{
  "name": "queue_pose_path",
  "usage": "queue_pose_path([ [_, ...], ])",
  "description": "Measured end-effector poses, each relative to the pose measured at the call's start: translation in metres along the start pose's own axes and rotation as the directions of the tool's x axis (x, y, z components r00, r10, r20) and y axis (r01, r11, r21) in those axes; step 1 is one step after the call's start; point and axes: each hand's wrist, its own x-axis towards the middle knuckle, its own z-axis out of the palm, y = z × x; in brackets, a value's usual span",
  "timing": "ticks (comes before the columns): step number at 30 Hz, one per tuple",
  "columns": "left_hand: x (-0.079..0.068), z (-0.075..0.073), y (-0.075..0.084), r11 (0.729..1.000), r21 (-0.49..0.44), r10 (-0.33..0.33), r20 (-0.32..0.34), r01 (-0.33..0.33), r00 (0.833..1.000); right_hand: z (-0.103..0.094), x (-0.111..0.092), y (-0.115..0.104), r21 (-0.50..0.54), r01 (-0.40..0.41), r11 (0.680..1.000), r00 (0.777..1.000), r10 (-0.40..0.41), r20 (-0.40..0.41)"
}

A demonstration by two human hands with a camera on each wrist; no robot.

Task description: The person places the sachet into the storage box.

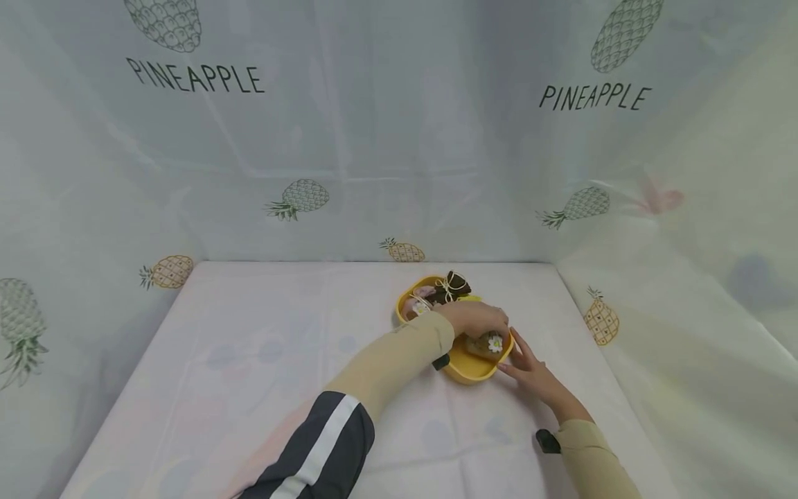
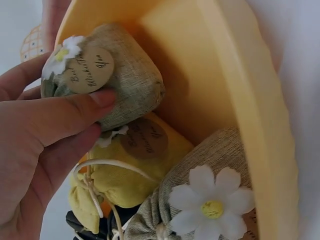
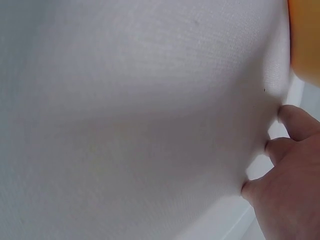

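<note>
My left hand [image 1: 479, 319] reaches into a yellow basket [image 1: 464, 376] and pinches a small olive-tan cloth pouch [image 2: 132, 82] between thumb and fingers. A white daisy and a round printed tag decorate this pouch. Below it in the left wrist view lie a yellow drawstring pouch [image 2: 122, 177] and a tan pouch [image 2: 200, 157] with a large daisy. Spread fingers of my right hand [image 1: 536, 376] rest at the basket's right end, near the rim. In the right wrist view that hand [image 3: 295, 167] shows its fingertips by the white cloth. My left forearm hides the basket's middle.
A dark brown pouch [image 1: 454, 285] and a pink pouch [image 1: 424, 294] lie in the basket's far left part. White cloth [image 1: 280, 374] covers the table. Pineapple-print curtains [image 1: 399, 138] hang behind it and along both sides.
</note>
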Motion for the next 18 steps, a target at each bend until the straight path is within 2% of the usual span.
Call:
queue_pose_path([
  [4, -0.002, 0.001, 0.003, 0.999, -0.036, -0.011, 0.033, 0.013, 0.999, 0.001, -0.001, -0.001, 0.016, 0.009, 1.000, 1.000, -0.009, 0.006],
  [12, -0.015, 0.000, 0.008, 0.990, -0.121, -0.064, 0.040, 0.069, 0.997, 0.003, -0.001, -0.004, -0.015, 0.010, 1.000, 1.000, -0.010, 0.004],
  [18, -0.022, -0.005, 0.010, 0.987, -0.133, -0.082, 0.039, 0.086, 0.996, 0.001, -0.001, -0.005, -0.037, -0.034, 0.999, 0.999, 0.033, -0.002],
])
